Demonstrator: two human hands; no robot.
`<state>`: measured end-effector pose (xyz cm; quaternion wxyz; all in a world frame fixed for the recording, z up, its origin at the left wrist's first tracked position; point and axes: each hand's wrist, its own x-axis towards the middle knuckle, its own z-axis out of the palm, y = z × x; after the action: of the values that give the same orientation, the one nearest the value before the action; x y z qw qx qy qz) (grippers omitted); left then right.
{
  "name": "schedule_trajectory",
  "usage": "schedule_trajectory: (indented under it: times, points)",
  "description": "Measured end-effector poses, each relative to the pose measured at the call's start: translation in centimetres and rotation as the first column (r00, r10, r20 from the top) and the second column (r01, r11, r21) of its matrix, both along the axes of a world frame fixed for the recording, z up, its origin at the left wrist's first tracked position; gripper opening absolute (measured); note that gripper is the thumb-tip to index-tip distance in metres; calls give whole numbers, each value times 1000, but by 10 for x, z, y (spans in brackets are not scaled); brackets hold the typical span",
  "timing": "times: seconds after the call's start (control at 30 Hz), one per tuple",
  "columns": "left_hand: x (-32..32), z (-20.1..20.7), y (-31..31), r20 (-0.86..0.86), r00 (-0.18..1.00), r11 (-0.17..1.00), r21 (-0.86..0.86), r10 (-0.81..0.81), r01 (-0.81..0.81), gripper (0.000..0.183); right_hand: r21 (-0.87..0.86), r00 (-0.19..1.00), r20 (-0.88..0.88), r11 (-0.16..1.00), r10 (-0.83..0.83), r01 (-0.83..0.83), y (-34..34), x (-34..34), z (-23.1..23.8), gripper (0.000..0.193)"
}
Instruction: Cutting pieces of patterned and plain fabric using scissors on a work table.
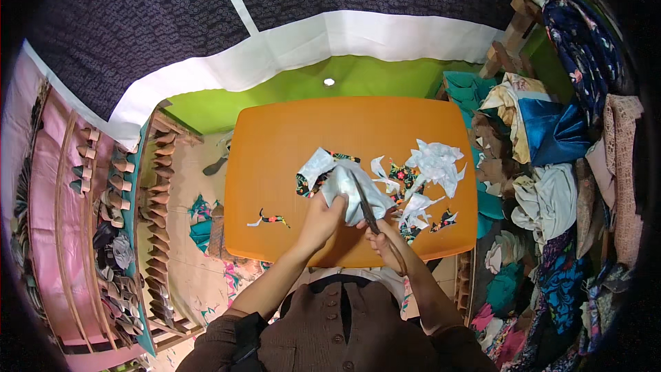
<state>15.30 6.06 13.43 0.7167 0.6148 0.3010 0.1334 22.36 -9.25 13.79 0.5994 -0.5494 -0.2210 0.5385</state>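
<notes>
I see smooth orange table (275,145), ragged scraps (436,162) right; left hand (324,218) pinching wrinkled white cloth (342,184), right hand (387,236) clamped on long dark scissors (366,208).

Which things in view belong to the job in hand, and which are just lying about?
In the job:
left hand, gripping white cloth
right hand, holding scissors
orange table, below both hands

Seemingly just lying about:
white scraps at the table's right
floral scrap at the table's left
shoe-shaped forms, left rack
shiny blue cloth, far right
</notes>
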Motion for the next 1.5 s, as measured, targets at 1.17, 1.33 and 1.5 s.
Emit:
schedule_trajectory:
  times: [1.17,1.33,1.5]
  points:
    - [2,6,1,118,992,988,144,40,-57,19,5,969,-210,991,131,-133,-18,3,-11,68]
    - [1,11,3,88,996,976,217,-34,14,23,39,990,23,989,142,-143,-15,6,-9,74]
    - [2,19,-6,48,998,977,208,32,-42,20,10,998,70,1000,-3,3,-5,-1,7,78]
